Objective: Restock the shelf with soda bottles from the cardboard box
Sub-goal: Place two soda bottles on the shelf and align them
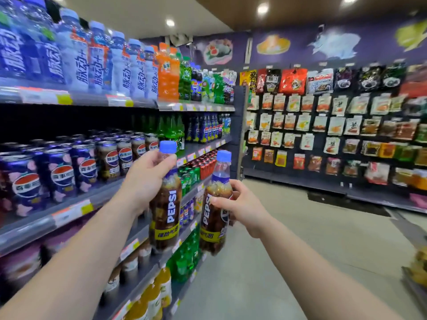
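Observation:
I hold two Pepsi cola bottles with blue caps upright in the aisle, beside the drinks shelving. My left hand grips the neck and shoulder of the left Pepsi bottle. My right hand grips the right Pepsi bottle around its upper body. Both bottles hang in the air in front of the shelf that carries Pepsi cans. The cardboard box is out of sight.
The shelving on my left holds blue drink bottles on top, green and cola bottles further along, and yellow bottles low down. A wall of hanging snack packets faces me across the grey floor.

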{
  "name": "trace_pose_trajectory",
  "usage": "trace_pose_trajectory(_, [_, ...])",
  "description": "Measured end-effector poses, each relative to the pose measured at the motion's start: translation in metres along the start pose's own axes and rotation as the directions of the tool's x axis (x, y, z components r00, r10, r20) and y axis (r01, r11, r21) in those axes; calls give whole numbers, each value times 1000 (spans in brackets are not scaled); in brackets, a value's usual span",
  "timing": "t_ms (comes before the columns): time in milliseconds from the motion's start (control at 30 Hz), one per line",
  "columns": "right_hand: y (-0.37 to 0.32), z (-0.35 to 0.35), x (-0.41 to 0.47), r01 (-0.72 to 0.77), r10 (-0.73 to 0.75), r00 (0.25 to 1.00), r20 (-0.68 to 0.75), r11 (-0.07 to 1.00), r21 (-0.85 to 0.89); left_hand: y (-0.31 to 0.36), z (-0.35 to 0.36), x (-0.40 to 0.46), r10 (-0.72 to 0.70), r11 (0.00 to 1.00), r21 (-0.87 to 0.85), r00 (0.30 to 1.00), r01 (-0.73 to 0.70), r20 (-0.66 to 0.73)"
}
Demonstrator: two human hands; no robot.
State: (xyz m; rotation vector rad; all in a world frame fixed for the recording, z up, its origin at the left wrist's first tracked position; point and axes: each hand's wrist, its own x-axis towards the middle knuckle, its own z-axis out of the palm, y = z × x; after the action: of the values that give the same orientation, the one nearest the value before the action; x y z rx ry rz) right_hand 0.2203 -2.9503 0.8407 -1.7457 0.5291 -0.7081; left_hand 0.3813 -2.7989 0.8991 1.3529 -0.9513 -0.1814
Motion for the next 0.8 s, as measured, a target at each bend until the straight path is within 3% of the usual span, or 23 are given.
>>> trace_pose_trajectory(167, [43,-57,103,2,-3,997,-79,1000,-12,-55,72,90,-8,1000,-20,999,9,38])
trace_pose_trajectory(300, [91,-111,199,16,-19,997,-73,999,-39,-109,135,162,-16,999,-38,1000,15,-13])
trace_pose_trajectory(533, [133,-194,384,44,-37,997,64,993,-110,-174,216,293,-64,996,47,988,71,-144])
trace_pose_trajectory(667, [140,-194,472,61,-52,982,183,997,-46,-199,224,351,-86,995,17,950,96,-300])
trace_pose_trajectory(800, [157,-169,544,64,-69,953,295,998,27,-233,216,405,-106,989,61,925,137,-365])
